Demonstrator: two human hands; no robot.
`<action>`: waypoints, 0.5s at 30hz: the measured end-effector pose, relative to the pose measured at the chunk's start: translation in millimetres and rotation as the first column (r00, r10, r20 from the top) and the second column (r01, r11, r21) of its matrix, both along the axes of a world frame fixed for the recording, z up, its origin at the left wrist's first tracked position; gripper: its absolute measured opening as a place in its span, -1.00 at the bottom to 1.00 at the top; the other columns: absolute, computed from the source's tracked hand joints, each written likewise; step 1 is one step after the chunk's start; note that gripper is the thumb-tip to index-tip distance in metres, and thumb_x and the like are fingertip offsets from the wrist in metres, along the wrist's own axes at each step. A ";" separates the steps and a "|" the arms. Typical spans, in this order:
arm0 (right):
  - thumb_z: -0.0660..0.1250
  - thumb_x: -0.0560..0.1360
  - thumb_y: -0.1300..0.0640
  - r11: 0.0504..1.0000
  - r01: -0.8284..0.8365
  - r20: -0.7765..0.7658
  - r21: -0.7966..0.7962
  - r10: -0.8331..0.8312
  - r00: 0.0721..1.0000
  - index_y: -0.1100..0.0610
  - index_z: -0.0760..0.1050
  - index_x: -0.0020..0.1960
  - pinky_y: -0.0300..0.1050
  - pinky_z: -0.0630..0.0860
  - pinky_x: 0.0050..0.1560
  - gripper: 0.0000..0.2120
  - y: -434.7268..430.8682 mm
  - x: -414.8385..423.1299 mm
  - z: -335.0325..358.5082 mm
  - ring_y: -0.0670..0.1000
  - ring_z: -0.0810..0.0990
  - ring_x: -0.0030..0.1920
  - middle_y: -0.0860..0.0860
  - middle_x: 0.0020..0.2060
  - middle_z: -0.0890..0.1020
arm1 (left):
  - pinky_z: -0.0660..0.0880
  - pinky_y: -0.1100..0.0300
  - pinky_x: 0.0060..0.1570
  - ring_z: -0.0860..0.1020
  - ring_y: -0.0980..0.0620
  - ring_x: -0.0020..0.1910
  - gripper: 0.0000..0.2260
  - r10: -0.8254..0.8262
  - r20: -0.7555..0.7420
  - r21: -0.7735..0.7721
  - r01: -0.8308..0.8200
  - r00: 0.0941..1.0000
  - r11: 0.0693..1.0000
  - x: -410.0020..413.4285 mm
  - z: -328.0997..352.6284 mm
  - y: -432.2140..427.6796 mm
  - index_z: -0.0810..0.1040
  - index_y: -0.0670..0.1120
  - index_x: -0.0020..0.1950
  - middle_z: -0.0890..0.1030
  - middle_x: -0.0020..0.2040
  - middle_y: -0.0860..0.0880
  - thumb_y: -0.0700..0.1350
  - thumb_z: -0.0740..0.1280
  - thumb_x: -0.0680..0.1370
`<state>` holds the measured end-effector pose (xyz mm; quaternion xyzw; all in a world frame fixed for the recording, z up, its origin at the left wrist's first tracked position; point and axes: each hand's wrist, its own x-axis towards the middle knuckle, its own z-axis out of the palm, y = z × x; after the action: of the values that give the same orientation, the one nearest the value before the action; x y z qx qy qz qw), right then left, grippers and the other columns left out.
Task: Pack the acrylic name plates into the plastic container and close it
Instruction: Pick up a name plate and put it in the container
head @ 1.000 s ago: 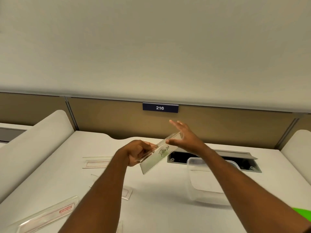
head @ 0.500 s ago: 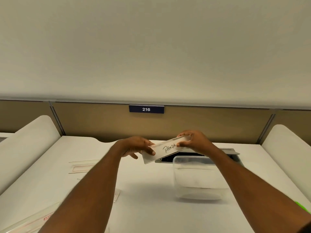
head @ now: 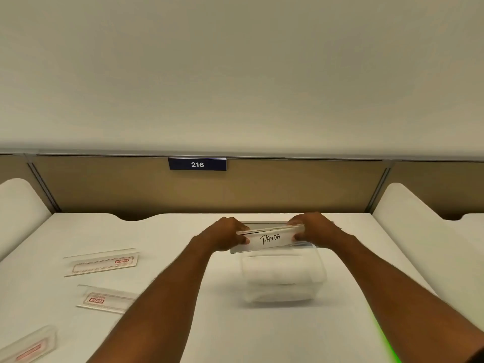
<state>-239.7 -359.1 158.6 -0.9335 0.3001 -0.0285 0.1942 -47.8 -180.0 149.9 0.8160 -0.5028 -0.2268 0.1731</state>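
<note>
We are holding the acrylic name plate (head: 271, 238) marked "PANDA" between both hands, just above the open top of the clear plastic container (head: 284, 276). Our left hand (head: 225, 235) is gripping the plate's left end, fingers curled over its upper edge and the thumb pressing on its front face. Our right hand (head: 313, 229) is pinching the right end the same way, so the plate is spanning the gap between the two hands, lying lengthwise and nearly level with its written face turned towards us. The container is standing on the white tabletop (head: 170, 231) directly below the plate and slightly nearer to us; we cannot tell whether the plate's lower edge is touching its rim.

Three more name plates are lying on the tabletop well to the left of our left forearm: a far one (head: 102, 263), a middle one (head: 107, 299) and a near one (head: 28, 347) at the bottom corner. A blue "216" sign (head: 197, 164) is hanging on the tan partition (head: 288, 187) behind.
</note>
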 end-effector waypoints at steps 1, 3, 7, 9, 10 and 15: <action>0.50 0.36 0.10 1.000 0.023 -0.013 -0.013 -0.023 1.000 0.02 0.59 0.16 -0.32 0.35 -0.21 -0.62 -0.4 -4.4 -2.4 -0.05 0.58 0.06 -0.09 0.05 0.66 | 0.48 0.16 0.08 0.54 -0.03 0.16 -0.60 0.025 0.018 -0.011 -0.024 1.000 1.000 -3.0 -2.6 -4.6 0.55 0.04 0.30 0.58 0.27 0.00 0.03 0.41 0.47; 0.50 0.36 0.08 0.999 0.049 -0.026 -0.011 -0.049 0.998 0.01 0.59 0.17 -0.23 0.45 -0.06 -0.62 -7.8 -13.1 -13.7 -0.04 0.59 0.11 -0.10 0.10 0.66 | 0.48 0.15 0.15 0.55 -0.02 0.18 -0.58 0.064 0.049 -0.020 -0.063 0.997 0.998 -11.6 -10.1 -17.8 0.57 0.02 0.27 0.60 0.25 -0.01 0.01 0.48 0.41; 0.49 0.39 0.09 0.997 0.069 -0.050 0.022 -0.068 0.996 0.04 0.58 0.22 -0.29 0.40 0.07 -0.60 -14.7 -21.7 -32.8 -0.05 0.57 0.18 -0.06 0.16 0.65 | 0.51 0.10 0.16 0.56 -0.04 0.16 -0.55 0.073 0.141 0.012 -0.075 0.987 0.997 -24.7 -27.2 -37.0 0.59 0.01 0.23 0.60 0.22 -0.03 -0.04 0.53 0.36; 0.48 0.40 0.09 0.996 0.083 -0.047 0.028 -0.082 0.996 0.04 0.57 0.23 -0.29 0.40 0.09 -0.60 -19.2 -23.7 -44.8 -0.02 0.57 0.18 -0.04 0.17 0.63 | 0.52 0.07 0.14 0.57 -0.10 0.14 -0.58 0.063 0.184 0.040 -0.072 0.981 0.997 -31.3 -38.0 -44.1 0.58 -0.04 0.23 0.58 0.20 -0.08 -0.10 0.51 0.39; 0.48 0.41 0.08 0.996 0.087 -0.054 0.024 -0.086 0.995 0.03 0.57 0.23 -0.28 0.39 0.10 -0.61 -21.2 -24.3 -50.1 -0.01 0.56 0.18 -0.04 0.16 0.63 | 0.53 0.07 0.10 0.58 -0.13 0.11 -0.63 0.049 0.211 0.052 -0.061 0.976 0.997 -34.5 -43.0 -47.0 0.59 -0.08 0.21 0.58 0.17 -0.12 -0.14 0.49 0.41; 0.47 0.40 0.07 0.999 0.046 -0.096 0.027 -0.044 0.994 0.05 0.58 0.21 -0.10 0.49 0.17 -0.62 -34.5 -19.2 -71.0 0.06 0.58 0.15 0.04 0.13 0.64 | 0.53 0.10 -0.12 0.61 -0.16 -0.07 -0.78 -0.003 0.291 0.078 -0.021 0.957 0.997 -38.6 -59.7 -61.3 0.60 -0.20 0.11 0.62 0.02 -0.19 -0.31 0.32 0.48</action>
<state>-258.9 -393.6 87.6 -0.9238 0.3304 0.0159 0.1927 -86.4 -241.2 90.2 0.8489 -0.5097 -0.1233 0.0655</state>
